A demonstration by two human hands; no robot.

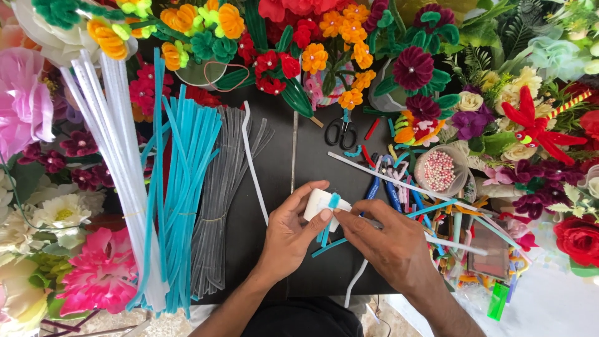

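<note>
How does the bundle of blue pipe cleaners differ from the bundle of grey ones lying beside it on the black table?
The blue pipe cleaners are bright turquoise; the grey pipe cleaners are dull and pale. The blue bundle looks longer, reaching further up and down the table, while the grey bundle is shorter. The blue one lies to the left, the grey one nearer the left hand. Both are fuzzy stems lying lengthwise, untouched by either hand.

Right hand (392,244) covers part of small white block (318,203). Teal stem (329,218) half hidden behind block. Beads in cup (440,170), right of block, too tiny to count. Both arms cut off at bottom edge.
</note>
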